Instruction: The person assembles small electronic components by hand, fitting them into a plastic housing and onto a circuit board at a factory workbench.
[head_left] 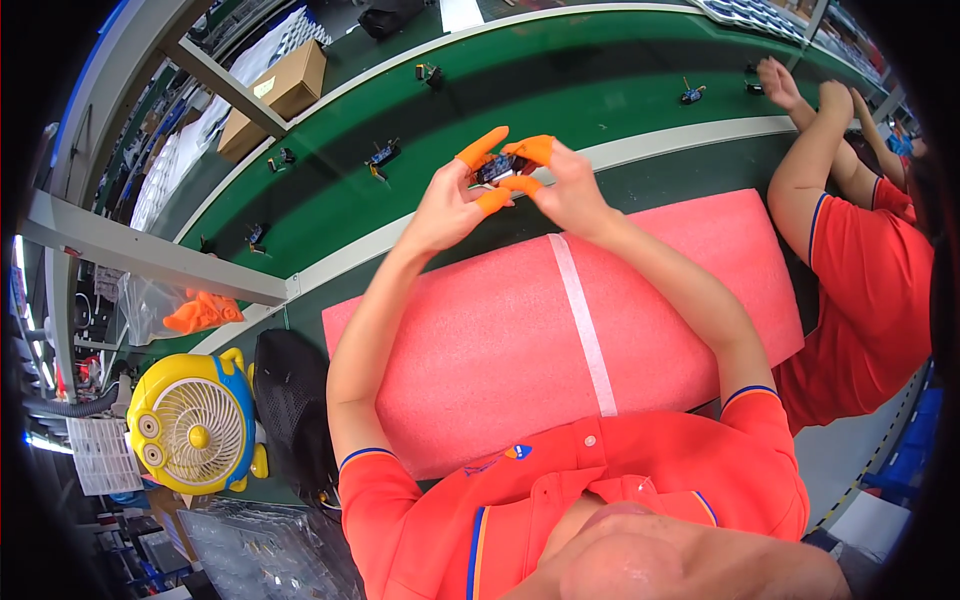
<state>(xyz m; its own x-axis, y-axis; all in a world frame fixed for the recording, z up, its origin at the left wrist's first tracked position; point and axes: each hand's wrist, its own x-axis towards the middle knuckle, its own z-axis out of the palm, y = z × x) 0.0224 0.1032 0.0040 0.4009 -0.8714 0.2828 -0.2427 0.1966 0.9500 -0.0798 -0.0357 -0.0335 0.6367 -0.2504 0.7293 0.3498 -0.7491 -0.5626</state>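
A green belt (560, 110) carries small dark assemblies (383, 156) spread along it; on the dark green bench (690, 175) alongside lies a pink foam block (480, 340) with a pale strip (583, 320) across it, and a yellow-and-blue fan (199, 437) seemingly shares that surface

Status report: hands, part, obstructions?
Left hand and right hand holding small dark part in orange-covered fingertips. Pink foam block under forearms. Nothing visibly blocking the part.
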